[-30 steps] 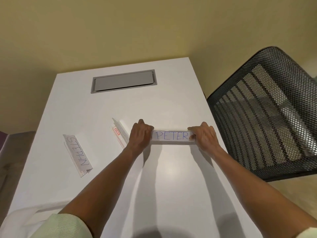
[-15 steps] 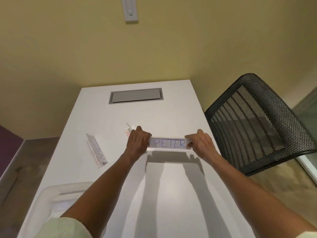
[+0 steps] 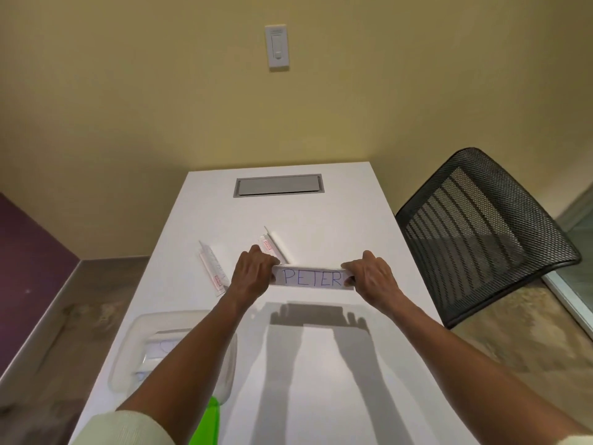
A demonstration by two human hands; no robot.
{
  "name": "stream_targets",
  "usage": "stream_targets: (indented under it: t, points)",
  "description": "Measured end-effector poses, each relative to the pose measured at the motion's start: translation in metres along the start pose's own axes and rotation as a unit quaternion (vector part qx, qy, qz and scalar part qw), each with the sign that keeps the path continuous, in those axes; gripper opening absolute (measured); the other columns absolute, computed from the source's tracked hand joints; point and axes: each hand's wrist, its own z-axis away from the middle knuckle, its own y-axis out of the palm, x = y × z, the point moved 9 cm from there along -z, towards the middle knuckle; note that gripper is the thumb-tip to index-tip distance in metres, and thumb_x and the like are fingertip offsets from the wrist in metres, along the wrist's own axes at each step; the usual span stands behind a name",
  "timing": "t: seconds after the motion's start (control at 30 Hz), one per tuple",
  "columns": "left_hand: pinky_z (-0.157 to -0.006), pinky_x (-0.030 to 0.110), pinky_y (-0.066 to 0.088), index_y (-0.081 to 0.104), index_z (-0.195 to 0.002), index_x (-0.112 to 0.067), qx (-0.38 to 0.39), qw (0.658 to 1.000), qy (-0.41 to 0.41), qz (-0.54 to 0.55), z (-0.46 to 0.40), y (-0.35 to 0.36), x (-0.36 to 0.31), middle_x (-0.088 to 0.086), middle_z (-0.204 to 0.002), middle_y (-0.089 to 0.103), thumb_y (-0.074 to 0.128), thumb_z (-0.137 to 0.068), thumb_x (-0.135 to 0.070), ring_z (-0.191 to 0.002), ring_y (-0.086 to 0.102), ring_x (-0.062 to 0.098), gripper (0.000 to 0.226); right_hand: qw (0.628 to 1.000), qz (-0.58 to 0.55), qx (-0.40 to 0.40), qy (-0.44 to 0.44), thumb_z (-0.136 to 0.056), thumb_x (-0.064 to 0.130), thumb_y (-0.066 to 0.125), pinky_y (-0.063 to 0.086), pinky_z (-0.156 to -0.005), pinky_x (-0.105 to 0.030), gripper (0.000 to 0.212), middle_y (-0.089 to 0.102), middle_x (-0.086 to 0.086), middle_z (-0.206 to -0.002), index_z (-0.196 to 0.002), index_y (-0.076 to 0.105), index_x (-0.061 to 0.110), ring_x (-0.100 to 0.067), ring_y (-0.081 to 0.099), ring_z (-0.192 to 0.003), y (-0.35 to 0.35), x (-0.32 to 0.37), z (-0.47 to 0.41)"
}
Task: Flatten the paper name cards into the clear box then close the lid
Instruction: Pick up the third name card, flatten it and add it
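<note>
Three name cards are still outside the clear box [image 3: 128, 354], which sits at the table's [image 3: 337, 380] near left edge with its lid off and what looks like flattened paper already inside. The left hand [image 3: 253, 273] and right hand [image 3: 373, 277] each pinch one end of the PETER card [image 3: 311, 277], lifted above the table's middle. Two more folded cards [image 3: 211, 268] [image 3: 271, 247] lie just left of it, toward the left edge. By this showing, flattening, boxing and closing the lid remain.

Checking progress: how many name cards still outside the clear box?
3. PETER card held up between left hand and right hand; two on the table: left card, card behind left hand. Arm hides part of the box.
</note>
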Motion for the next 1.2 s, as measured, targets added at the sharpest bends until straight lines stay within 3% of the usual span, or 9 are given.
stream_targets:
  t: [0.13,0.3,0.4,0.5,0.6,0.73,0.87,1.2]
  points:
    - [-0.051,0.029,0.031,0.071,-0.074,-0.017,0.015,1.000,-0.019,-0.008,0.025,-0.009,0.017,0.005,-0.055,0.059,0.060,-0.063,-0.003,-0.065,0.046,0.028,0.021,0.999,-0.009,-0.023,-0.030,-0.065,0.010,0.075,0.028,-0.046,-0.029,0.023,0.064,-0.003,-0.058,-0.085,0.064,0.013,-0.029,0.049,-0.055,-0.003,0.030,0.006]
    - [-0.051,0.029,0.033,0.075,-0.080,-0.017,0.026,0.999,-0.034,-0.003,0.053,-0.018,0.043,0.008,-0.057,0.063,0.072,-0.061,-0.002,-0.067,0.051,0.030,0.025,1.000,0.019,0.007,-0.010,-0.057,0.010,0.083,0.021,-0.049,-0.027,0.026,0.059,-0.001,-0.053,-0.072,0.062,0.017,-0.027,0.045,-0.056,0.005,0.062,0.008]
    - [-0.051,0.028,0.033,0.077,-0.081,-0.014,0.027,0.999,-0.034,0.001,0.068,-0.021,0.059,0.012,-0.057,0.064,0.080,-0.057,-0.002,-0.066,0.055,0.032,0.027,1.000,0.018,0.002,-0.021,-0.058,0.010,0.084,0.023,-0.049,-0.027,0.028,0.063,-0.002,-0.057,-0.080,0.068,0.015,-0.029,0.048,-0.057,0.009,0.086,0.010]
    - [-0.056,0.030,0.039,0.077,-0.086,-0.015,0.029,0.999,-0.034,-0.004,0.084,-0.023,0.078,0.014,-0.068,0.068,0.082,-0.062,-0.006,-0.072,0.058,0.033,0.027,1.000,0.005,-0.008,-0.021,-0.058,0.008,0.081,0.022,-0.050,-0.027,0.024,0.063,-0.001,-0.056,-0.078,0.068,0.014,-0.028,0.047,-0.057,0.012,0.109,0.013]
    - [-0.056,0.029,0.042,0.077,-0.093,-0.017,0.031,0.999,-0.033,-0.003,0.101,-0.023,0.098,0.014,-0.073,0.065,0.087,-0.061,-0.012,-0.066,0.060,0.034,0.034,1.000,-0.015,-0.018,-0.021,-0.058,0.008,0.071,0.021,-0.050,-0.027,0.012,0.059,0.000,-0.051,-0.068,0.066,0.013,-0.027,0.045,-0.055,0.011,0.136,0.015]
    - [-0.067,0.030,0.039,0.073,-0.108,-0.022,0.041,0.998,-0.047,0.027,0.121,-0.029,0.122,0.018,-0.089,0.061,0.075,-0.077,-0.016,-0.077,0.057,0.037,0.031,0.999,-0.029,-0.030,-0.030,-0.057,0.013,0.062,0.022,-0.047,-0.027,0.003,0.053,-0.002,-0.046,-0.059,0.064,0.013,-0.026,0.045,-0.052,0.014,0.170,0.016]
    - [-0.072,0.034,0.044,0.070,-0.114,-0.027,0.048,0.994,-0.080,0.051,0.144,-0.026,0.154,0.017,-0.096,0.058,0.073,-0.081,-0.018,-0.080,0.058,0.039,0.034,0.999,-0.028,-0.014,-0.037,-0.057,0.014,0.066,0.025,-0.046,-0.027,0.005,0.056,-0.004,-0.048,-0.060,0.065,0.011,-0.029,0.049,-0.053,0.028,0.199,0.013]
    - [-0.077,0.034,0.042,0.071,-0.112,-0.028,0.076,0.988,-0.114,0.065,0.187,-0.013,0.212,0.015,-0.094,0.059,0.076,-0.077,-0.026,-0.088,0.057,0.034,0.035,0.996,-0.027,0.028,-0.077,-0.056,0.014,0.082,0.033,-0.045,-0.030,0.020,0.057,-0.010,-0.053,-0.068,0.066,0.009,-0.031,0.051,-0.055,0.050,0.264,0.007]
